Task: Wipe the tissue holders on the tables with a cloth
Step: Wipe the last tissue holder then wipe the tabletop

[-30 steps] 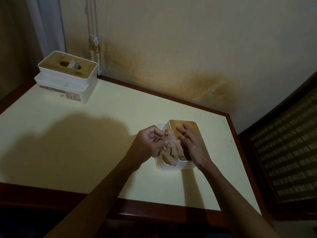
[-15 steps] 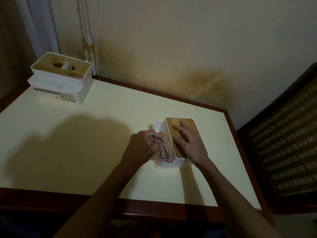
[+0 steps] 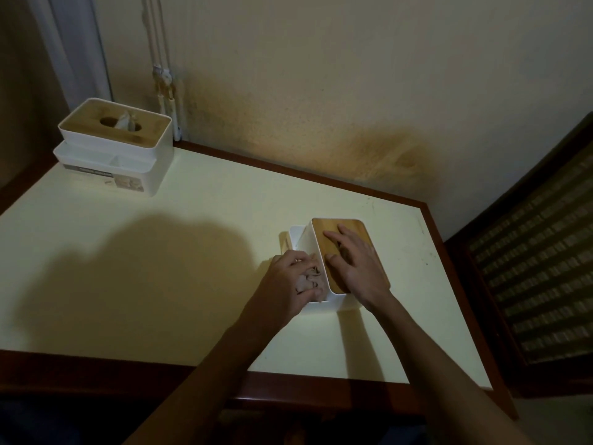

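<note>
A white tissue holder with a wooden lid [image 3: 324,232] stands near the table's right side. My right hand [image 3: 356,268] lies flat on its wooden lid, fingers spread, pressing it down. My left hand [image 3: 284,284] is closed around a crumpled beige cloth [image 3: 310,279] and presses it against the holder's left side, over its low front tray. A second white tissue holder [image 3: 112,146] with a wooden lid and a tissue sticking out stands at the far left corner, away from both hands.
The pale yellow table [image 3: 160,252] has a dark wooden rim and stands against a stained wall. A curtain [image 3: 70,46] and white cords [image 3: 163,81] hang behind the far holder. A dark wooden slatted panel [image 3: 539,268] is to the right.
The cloth has moved from the lid's front part down to the holder's left side in my left hand. My right hand has flattened onto the lid.
</note>
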Action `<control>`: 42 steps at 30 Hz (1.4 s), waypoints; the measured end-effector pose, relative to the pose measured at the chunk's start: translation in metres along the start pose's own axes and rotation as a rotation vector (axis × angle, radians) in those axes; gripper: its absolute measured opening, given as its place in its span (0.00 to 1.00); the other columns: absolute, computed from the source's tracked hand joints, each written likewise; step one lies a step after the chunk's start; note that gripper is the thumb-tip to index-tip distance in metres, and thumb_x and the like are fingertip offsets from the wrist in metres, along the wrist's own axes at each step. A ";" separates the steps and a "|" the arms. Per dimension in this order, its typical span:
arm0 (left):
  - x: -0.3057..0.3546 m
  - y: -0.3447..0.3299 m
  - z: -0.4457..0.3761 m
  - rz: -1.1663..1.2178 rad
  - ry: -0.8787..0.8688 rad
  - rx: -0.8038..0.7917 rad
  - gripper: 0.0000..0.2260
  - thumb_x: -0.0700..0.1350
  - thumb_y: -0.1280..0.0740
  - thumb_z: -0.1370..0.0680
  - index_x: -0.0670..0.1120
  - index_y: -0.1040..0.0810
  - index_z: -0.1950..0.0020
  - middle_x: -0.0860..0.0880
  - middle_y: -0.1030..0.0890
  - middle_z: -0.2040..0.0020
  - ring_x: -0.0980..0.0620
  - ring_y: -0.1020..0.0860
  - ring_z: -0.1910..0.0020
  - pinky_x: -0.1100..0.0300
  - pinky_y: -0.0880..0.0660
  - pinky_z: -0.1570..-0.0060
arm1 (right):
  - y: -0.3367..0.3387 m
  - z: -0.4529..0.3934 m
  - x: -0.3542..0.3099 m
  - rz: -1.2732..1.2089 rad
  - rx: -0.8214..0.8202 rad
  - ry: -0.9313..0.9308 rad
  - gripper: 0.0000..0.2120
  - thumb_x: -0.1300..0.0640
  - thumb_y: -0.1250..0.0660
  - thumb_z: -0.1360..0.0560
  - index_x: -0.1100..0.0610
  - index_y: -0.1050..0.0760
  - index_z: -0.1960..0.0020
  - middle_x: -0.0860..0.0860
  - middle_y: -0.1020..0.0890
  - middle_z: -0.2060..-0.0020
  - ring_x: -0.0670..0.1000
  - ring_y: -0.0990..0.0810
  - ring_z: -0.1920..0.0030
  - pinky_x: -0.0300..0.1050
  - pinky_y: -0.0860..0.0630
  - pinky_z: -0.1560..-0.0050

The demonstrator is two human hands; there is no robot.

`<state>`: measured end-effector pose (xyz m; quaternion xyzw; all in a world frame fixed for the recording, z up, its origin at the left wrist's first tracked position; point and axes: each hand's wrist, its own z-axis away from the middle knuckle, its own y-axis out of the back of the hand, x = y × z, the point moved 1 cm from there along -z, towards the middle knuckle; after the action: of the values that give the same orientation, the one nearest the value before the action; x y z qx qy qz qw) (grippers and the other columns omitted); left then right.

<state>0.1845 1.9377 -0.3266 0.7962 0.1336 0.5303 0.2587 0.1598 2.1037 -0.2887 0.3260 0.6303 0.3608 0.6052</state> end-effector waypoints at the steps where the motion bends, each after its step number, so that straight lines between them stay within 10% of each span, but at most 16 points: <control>1: -0.001 0.000 0.000 -0.013 0.000 -0.019 0.21 0.45 0.24 0.33 0.43 0.19 0.42 0.47 0.22 0.43 0.50 0.27 0.50 0.60 0.33 0.46 | 0.000 0.000 0.000 0.001 0.003 0.001 0.27 0.42 0.46 0.27 0.43 0.34 0.29 0.44 0.39 0.25 0.50 0.42 0.26 0.52 0.45 0.27; 9: -0.003 0.007 -0.003 -0.091 0.004 -0.148 0.18 0.51 0.28 0.27 0.44 0.26 0.42 0.43 0.20 0.51 0.45 0.24 0.55 0.59 0.33 0.58 | 0.000 0.000 -0.002 0.040 -0.006 0.020 0.27 0.43 0.45 0.28 0.43 0.35 0.29 0.45 0.40 0.25 0.50 0.43 0.25 0.49 0.46 0.28; 18: 0.007 -0.005 0.007 0.036 0.200 0.197 0.15 0.42 0.22 0.34 0.45 0.21 0.50 0.50 0.25 0.56 0.55 0.27 0.60 0.78 0.35 0.61 | 0.002 0.000 -0.004 0.060 -0.015 0.032 0.27 0.44 0.44 0.28 0.44 0.35 0.28 0.47 0.40 0.24 0.50 0.44 0.25 0.48 0.48 0.29; 42: 0.025 -0.006 -0.012 -0.240 0.207 0.057 0.06 0.40 0.33 0.25 0.41 0.19 0.51 0.41 0.17 0.57 0.41 0.20 0.57 0.53 0.24 0.59 | 0.001 -0.003 -0.002 0.077 -0.027 0.018 0.22 0.52 0.41 0.20 0.47 0.37 0.26 0.47 0.42 0.24 0.49 0.47 0.24 0.51 0.53 0.26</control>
<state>0.1842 1.9575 -0.3072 0.7227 0.2688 0.5707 0.2823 0.1573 2.1019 -0.2868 0.3387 0.6176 0.3952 0.5897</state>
